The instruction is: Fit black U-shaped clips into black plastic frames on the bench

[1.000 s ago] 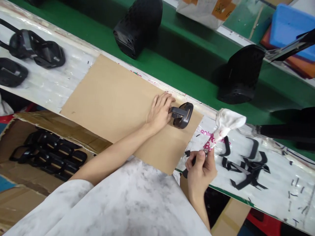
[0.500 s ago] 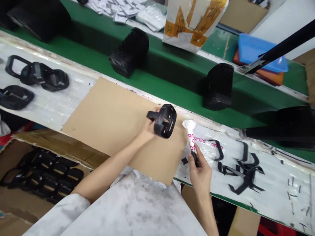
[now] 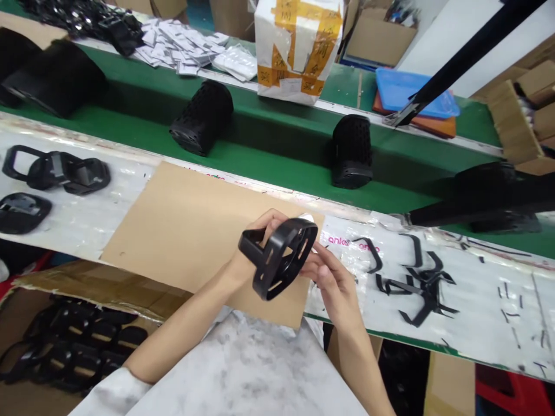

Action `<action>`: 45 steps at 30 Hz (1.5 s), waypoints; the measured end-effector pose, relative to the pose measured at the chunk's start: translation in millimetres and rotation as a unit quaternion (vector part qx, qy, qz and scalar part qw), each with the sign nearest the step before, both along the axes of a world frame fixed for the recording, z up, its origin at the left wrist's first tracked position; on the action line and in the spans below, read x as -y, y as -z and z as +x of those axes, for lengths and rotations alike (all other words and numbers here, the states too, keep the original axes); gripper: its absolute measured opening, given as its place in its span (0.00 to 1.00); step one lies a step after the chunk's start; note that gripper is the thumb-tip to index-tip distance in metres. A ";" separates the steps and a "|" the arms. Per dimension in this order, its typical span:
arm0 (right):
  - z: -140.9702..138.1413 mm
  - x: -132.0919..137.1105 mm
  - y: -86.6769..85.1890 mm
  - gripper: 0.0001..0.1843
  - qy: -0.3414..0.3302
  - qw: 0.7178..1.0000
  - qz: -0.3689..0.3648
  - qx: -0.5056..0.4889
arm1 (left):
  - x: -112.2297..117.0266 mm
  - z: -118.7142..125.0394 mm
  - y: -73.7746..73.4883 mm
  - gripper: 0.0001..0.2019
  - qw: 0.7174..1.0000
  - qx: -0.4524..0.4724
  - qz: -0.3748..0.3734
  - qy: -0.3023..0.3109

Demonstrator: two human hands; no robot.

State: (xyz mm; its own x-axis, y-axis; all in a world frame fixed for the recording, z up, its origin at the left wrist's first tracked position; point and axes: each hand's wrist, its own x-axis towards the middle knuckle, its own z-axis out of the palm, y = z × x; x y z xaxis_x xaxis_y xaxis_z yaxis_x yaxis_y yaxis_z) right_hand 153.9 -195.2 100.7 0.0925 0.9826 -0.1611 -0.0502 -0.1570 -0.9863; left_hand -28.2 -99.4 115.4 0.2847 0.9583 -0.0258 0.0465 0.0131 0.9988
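Note:
My left hand (image 3: 269, 222) grips a black plastic frame (image 3: 281, 260) with a loop handle, held tilted above a sheet of brown cardboard (image 3: 182, 219). The frame has slots in its rim and an open middle. My right hand (image 3: 336, 283) is closed close against the frame's right side, its fingertips partly behind it. A white tip (image 3: 307, 218) peeks out over the frame's top edge; it looks like the end of the white-headed, dark-handled tool in that hand, the rest of which is hidden.
Black strips (image 3: 429, 289) lie on the white bench at right, similar black frames (image 3: 56, 170) at left. A cardboard box (image 3: 95, 271) of black parts is below left. Black cylindrical units (image 3: 203, 118) stand along the green belt (image 3: 277, 156), a taped carton (image 3: 299, 52) behind.
The frame has come nearer and turned in my left hand. My right hand has moved up and left to it, bringing the white-headed tool behind the frame. The view has shifted right.

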 end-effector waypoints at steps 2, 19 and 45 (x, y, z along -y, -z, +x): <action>-9.9 -8.0 -12.3 0.25 -0.010 0.999 0.015 -0.029 | 7.0 -0.8 -8.3 0.22 0.999 -0.005 0.047 0.014; -13.2 -13.1 -10.8 0.09 -0.011 0.993 0.054 0.100 | 22.6 -15.7 -1.2 0.07 0.960 -0.125 0.243 0.056; -12.4 3.8 19.1 0.19 0.282 0.954 -0.002 0.105 | -57.5 -1.3 102.3 0.23 0.887 -0.406 0.218 -0.034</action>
